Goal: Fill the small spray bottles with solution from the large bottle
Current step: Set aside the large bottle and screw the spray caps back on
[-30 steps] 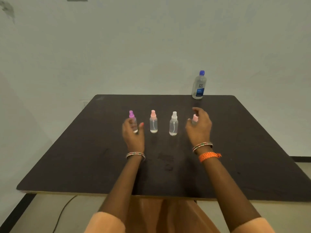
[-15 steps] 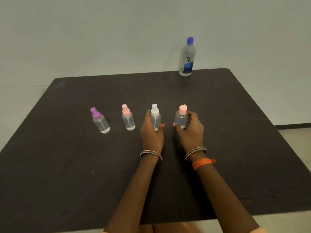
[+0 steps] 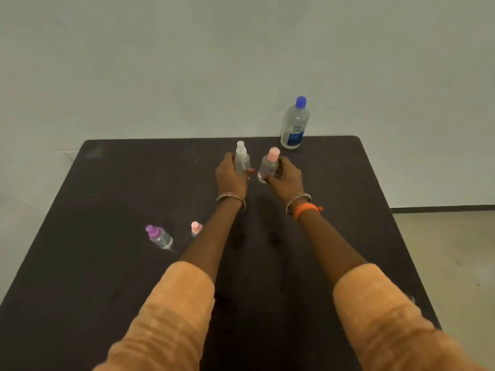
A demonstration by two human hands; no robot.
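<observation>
Nearest me, the purple-capped bottle (image 3: 160, 236) is standing at my left on the dark tabletop (image 3: 107, 263), and a pink-capped one (image 3: 196, 227) is peeking out just beside my left forearm. Farther out, my left hand (image 3: 231, 175) is gripping the white-capped bottle (image 3: 242, 159) and my right hand (image 3: 284, 177) is gripping another pink-capped bottle (image 3: 268, 165), both held close together. Beyond them, the large bottle (image 3: 295, 124) is standing upright at the tabletop's far edge.
</observation>
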